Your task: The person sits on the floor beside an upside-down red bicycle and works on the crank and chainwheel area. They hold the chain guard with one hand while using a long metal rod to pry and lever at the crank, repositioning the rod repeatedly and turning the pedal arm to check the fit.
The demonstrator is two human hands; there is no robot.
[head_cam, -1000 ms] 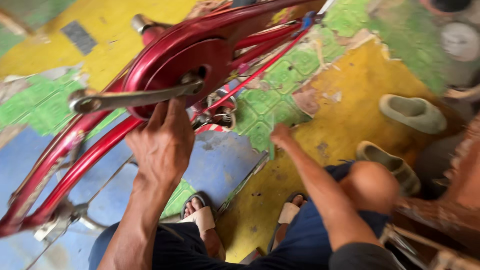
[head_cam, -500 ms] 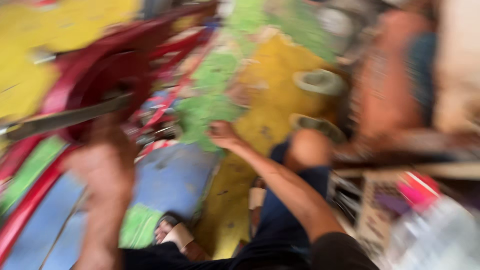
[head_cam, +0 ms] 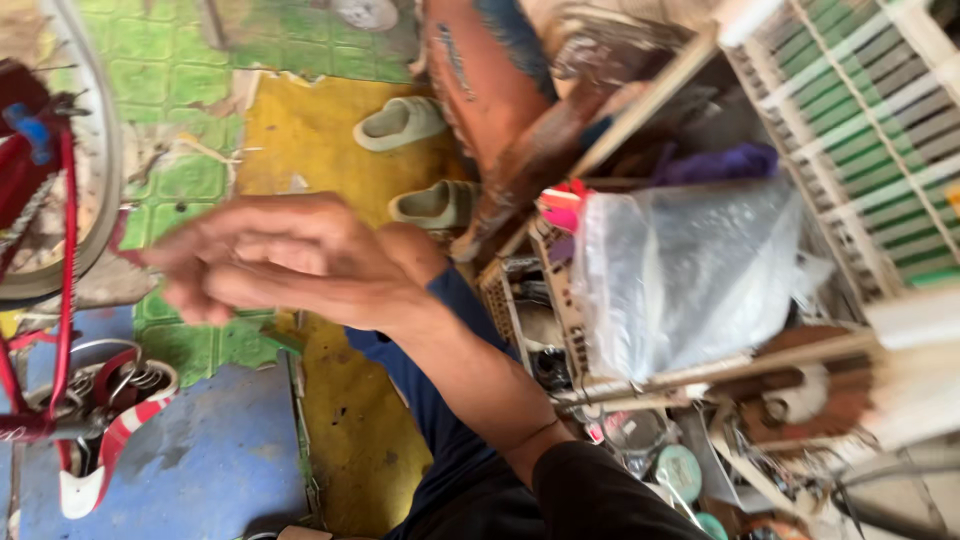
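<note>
My right hand hangs in mid-air at the centre of the view, fingers loosely spread and pointing left, with nothing in it. Its forearm runs down to a black sleeve at the bottom. Behind the hand is my knee in blue shorts. At the left edge stands a red bicycle frame with a wheel rim, and a red and white saddle lies upside down on the blue floor patch. The hand is clear of the bicycle. My left hand is out of view.
Two pale green slippers lie on the yellow floor. To the right, a clear plastic bag sits on a crate of tools and parts. A white and green slatted rack fills the upper right. An orange-brown rounded shape stands behind the slippers.
The view has swung right, away from the bicycle. My right hand has lifted off the floor near the frame into the air. My left hand, which was on the crank area, has left the view.
</note>
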